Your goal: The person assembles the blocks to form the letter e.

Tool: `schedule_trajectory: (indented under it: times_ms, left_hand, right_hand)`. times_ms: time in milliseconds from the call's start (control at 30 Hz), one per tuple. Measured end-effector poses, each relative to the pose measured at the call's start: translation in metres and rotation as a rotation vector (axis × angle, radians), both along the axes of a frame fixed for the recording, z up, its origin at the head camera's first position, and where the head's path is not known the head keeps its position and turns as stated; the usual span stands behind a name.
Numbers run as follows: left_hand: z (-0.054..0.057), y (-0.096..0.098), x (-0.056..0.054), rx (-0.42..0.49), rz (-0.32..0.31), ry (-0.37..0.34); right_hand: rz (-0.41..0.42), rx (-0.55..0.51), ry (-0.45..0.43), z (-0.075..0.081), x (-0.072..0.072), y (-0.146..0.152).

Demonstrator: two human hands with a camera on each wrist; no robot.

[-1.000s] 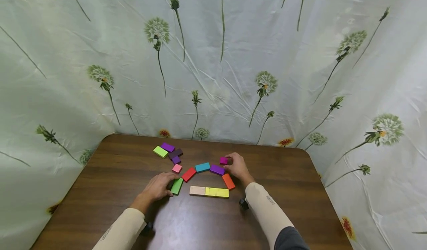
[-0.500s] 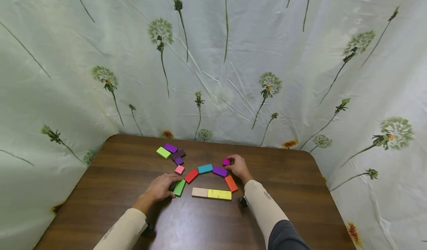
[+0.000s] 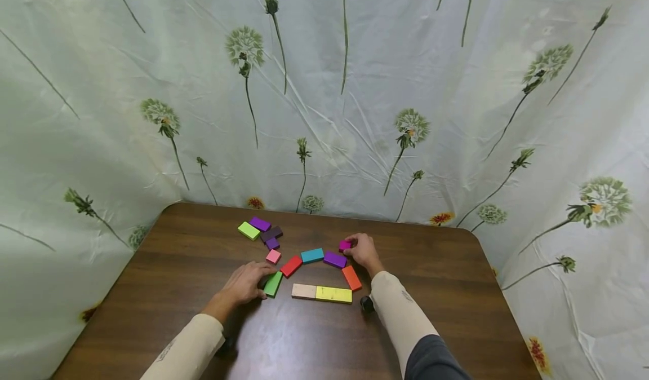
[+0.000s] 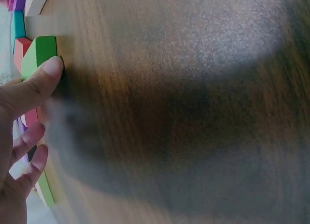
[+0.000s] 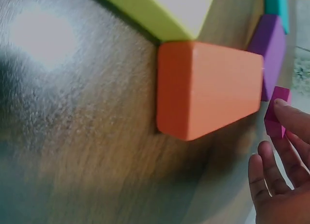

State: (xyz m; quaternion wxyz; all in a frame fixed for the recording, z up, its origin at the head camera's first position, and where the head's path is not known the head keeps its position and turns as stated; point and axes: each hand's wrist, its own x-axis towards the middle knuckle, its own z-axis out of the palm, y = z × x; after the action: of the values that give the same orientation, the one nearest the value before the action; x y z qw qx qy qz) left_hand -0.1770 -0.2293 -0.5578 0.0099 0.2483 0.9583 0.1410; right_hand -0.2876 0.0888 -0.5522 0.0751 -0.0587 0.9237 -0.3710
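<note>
My left hand (image 3: 245, 284) holds a green block (image 3: 273, 284) between thumb and index finger, at the left end of an arch of blocks on the table. In the left wrist view the thumb presses the green block's (image 4: 41, 52) near end; the index fingertip is mostly hidden. My right hand (image 3: 363, 251) pinches a small magenta block (image 5: 277, 112) between thumb and a finger, just behind the arch's right side. The arch continues with a red block (image 3: 291, 266), a teal block (image 3: 312, 255), a purple block (image 3: 335, 259) and an orange block (image 3: 352, 277).
Below the arch, a beige block (image 3: 303, 291) and a yellow block (image 3: 333, 295) lie end to end. A pink block (image 3: 273, 256), a lime block (image 3: 249, 231) and several purple and dark blocks curve away at the back left. A floral curtain (image 3: 324, 115) hangs behind the brown table (image 3: 431, 312).
The head view has shifted slightly, so everything appears a little further right than a second ago. Both hands keep their places at the green and magenta blocks.
</note>
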Motion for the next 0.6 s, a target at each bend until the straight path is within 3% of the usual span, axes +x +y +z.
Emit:
schedule_trajectory:
  times_ms: [267,600]
  left_hand:
    - [0.005,0.004,0.001,-0.002,0.043,-0.041]
    - [0.003,0.003,0.000,0.006,0.031,-0.024]
  right_hand:
    - [0.002,-0.034,0.029,0.015,0.012,-0.001]
    - [0.065,-0.129,0.065,0.021,0.041,-0.017]
